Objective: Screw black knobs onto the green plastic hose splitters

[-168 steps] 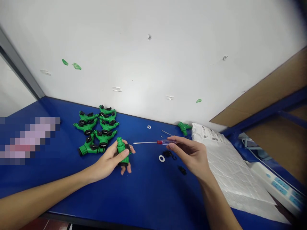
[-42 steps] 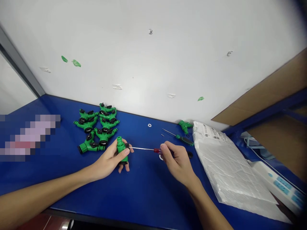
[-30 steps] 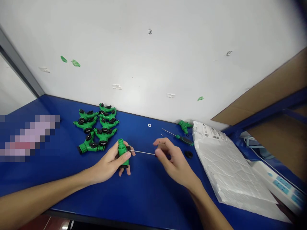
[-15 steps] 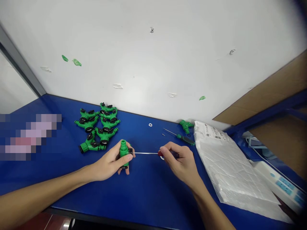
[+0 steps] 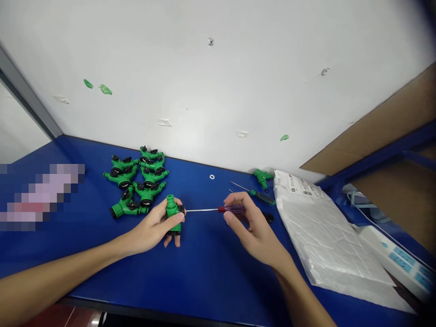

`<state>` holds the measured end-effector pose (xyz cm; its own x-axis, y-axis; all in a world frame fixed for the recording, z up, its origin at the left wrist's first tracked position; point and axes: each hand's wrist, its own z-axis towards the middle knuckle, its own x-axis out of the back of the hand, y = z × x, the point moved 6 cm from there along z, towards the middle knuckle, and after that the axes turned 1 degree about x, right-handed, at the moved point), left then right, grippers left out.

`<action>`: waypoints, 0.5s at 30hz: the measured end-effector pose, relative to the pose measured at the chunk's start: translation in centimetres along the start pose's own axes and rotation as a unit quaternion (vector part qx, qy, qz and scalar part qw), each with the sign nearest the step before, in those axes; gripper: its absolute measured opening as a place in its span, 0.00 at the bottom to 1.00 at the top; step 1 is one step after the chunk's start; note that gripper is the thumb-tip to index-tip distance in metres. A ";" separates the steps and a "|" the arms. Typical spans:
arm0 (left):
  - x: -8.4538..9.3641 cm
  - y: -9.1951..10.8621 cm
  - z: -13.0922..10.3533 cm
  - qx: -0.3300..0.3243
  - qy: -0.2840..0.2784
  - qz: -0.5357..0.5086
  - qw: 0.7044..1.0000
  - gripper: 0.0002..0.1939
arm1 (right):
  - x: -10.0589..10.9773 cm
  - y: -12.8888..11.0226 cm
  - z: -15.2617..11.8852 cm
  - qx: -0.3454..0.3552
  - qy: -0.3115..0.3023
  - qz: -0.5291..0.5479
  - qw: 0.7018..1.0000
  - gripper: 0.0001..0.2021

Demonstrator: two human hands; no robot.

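Note:
My left hand (image 5: 160, 227) is closed around a green Y-shaped hose splitter (image 5: 171, 213), with one spout pointing away from me. A black valve knob (image 5: 181, 210) on the splitter faces right. From the right, the thin steel shaft of a screwdriver (image 5: 201, 210) reaches the knob, its tip against or in it; the exact contact is too small to tell. My right hand (image 5: 254, 227) has thumb and fingers around the screwdriver's red-and-purple clear handle (image 5: 235, 209), whose black end shows past the hand.
Several finished-looking green splitters (image 5: 150, 193) with black knobs cluster at the back left. Behind my right hand lie a green-handled screwdriver (image 5: 262, 197), a white ring (image 5: 211, 177) and another green splitter (image 5: 263, 178). A white padded bag (image 5: 327, 231) and a power strip (image 5: 391, 254) are at right.
My right-hand fingers have loosened and shifted on the screwdriver, so more of its handle shows. Both hands appear slightly further left and higher, as the camera view also shifted a little.

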<state>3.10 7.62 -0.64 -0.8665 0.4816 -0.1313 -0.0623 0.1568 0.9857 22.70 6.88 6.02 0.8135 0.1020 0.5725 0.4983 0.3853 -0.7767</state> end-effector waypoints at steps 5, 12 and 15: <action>0.0 -0.1 -0.1 0.004 -0.006 0.015 1.000 0.17 | 0.6 0.1 0.1 -0.009 0.013 -0.021 1.000 0.12; -0.3 -0.5 -0.1 0.010 -0.007 0.024 1.000 0.16 | 0.6 0.4 0.2 -0.014 0.060 0.009 0.998 0.08; -0.2 -0.2 0.0 0.005 0.003 0.020 1.000 0.16 | 0.4 0.1 0.2 0.006 0.043 0.029 0.999 0.08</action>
<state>3.28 7.45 -0.84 -0.8716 0.4816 -0.0915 -0.0232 0.1458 0.9890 23.02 7.15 6.17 0.8637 0.0446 0.5020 0.4470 0.3923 -0.8039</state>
